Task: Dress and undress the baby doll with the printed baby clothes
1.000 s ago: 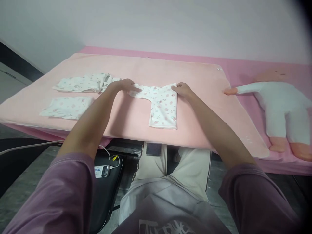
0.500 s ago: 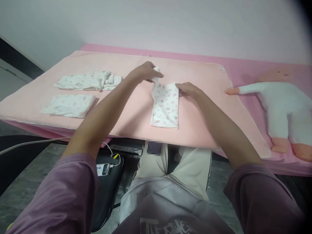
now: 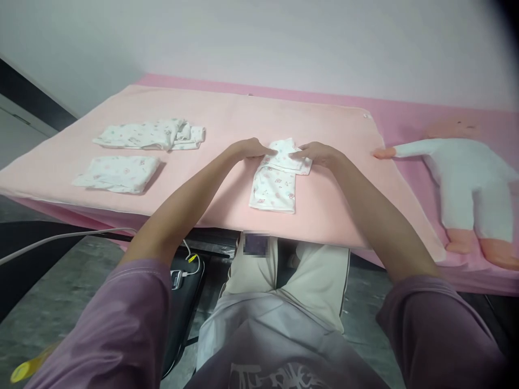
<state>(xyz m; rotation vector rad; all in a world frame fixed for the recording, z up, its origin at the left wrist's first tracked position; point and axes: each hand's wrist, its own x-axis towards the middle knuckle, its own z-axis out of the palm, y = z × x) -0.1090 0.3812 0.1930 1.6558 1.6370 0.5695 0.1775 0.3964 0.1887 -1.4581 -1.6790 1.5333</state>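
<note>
A small white garment with a pink print lies near the front edge of the pink padded surface. Its upper part is folded over, and one piece juts out to the right. My left hand pinches the left side of the folded part between thumb and fingers. On the right side, my right hand grips the same folded part, its thumb on top of the cloth. The fingertips beneath the fabric are hidden.
Two folded printed garments, one farther back and one nearer, lie at the left. A doll in white lies at the right. A white cable runs below the front edge, near a black seat.
The garment's upper part has been folded down toward me and over to the right. My left hand has come down and nearer to my right hand.
</note>
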